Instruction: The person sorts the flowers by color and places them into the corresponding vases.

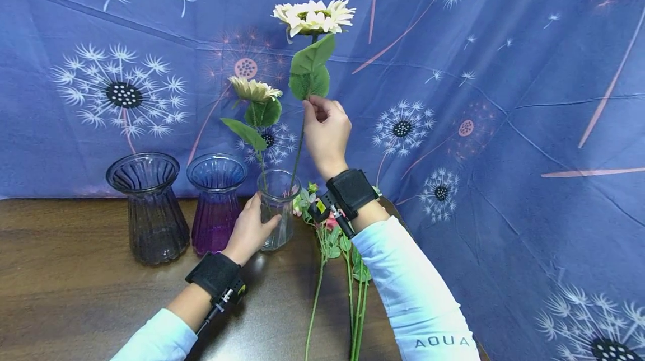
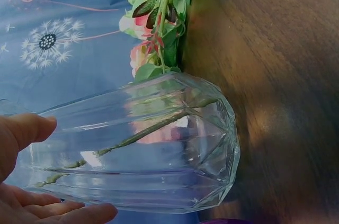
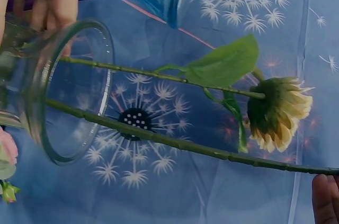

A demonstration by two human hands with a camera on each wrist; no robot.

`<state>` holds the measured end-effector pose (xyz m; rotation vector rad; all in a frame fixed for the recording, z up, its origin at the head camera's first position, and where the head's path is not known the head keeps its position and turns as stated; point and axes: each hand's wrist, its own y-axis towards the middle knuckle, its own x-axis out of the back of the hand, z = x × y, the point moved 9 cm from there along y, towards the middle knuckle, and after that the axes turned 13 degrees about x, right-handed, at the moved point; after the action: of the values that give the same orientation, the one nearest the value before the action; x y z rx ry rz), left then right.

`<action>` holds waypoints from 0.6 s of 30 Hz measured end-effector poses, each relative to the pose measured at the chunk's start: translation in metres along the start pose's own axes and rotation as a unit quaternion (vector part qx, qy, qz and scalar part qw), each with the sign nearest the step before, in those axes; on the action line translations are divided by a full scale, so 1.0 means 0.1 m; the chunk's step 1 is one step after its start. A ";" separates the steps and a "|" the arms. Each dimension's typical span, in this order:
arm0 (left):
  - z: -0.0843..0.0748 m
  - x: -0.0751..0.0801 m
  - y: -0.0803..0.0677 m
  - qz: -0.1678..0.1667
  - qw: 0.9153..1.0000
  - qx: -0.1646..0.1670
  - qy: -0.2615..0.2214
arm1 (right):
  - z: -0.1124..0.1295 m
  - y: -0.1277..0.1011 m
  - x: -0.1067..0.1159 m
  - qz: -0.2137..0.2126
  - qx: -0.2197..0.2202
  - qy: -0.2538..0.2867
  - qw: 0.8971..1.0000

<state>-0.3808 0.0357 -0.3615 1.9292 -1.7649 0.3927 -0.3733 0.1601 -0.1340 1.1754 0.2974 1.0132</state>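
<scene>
A clear glass vase [image 1: 276,209] stands on the wooden table [image 1: 75,294]. My left hand [image 1: 249,230] grips its side; the thumb and fingers [image 2: 32,128] wrap the glass [image 2: 159,144]. A short cream sunflower [image 1: 253,90] stands in the vase. My right hand [image 1: 325,126] pinches the stem of a taller cream sunflower [image 1: 314,15] just under its leaves, and the stem's lower end is inside the vase. The right wrist view shows both stems passing through the vase mouth [image 3: 69,91] and the short flower's head [image 3: 278,113].
A dark smoky vase [image 1: 149,207] and a purple vase [image 1: 215,201] stand left of the clear one. Several loose flower stems with small pink blooms [image 1: 335,249] lie on the table under my right forearm. A blue dandelion-print cloth [image 1: 504,98] hangs behind and drapes right.
</scene>
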 end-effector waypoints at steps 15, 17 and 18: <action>0.01 0.01 -0.01 -0.012 1.000 -0.006 0.000 | -0.18 -0.21 -0.15 0.037 -0.025 -0.009 0.999; 0.01 0.02 0.00 -0.014 1.000 -0.007 -0.002 | -0.20 -0.23 -0.18 0.049 -0.028 -0.012 0.998; 0.01 0.02 0.00 -0.014 1.000 -0.007 -0.001 | -0.21 -0.24 -0.19 0.054 -0.028 -0.015 0.998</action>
<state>-0.3803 0.0334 -0.3618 1.9432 -1.7352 0.3666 -0.3857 0.1572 -0.1688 1.1642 0.1809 1.0908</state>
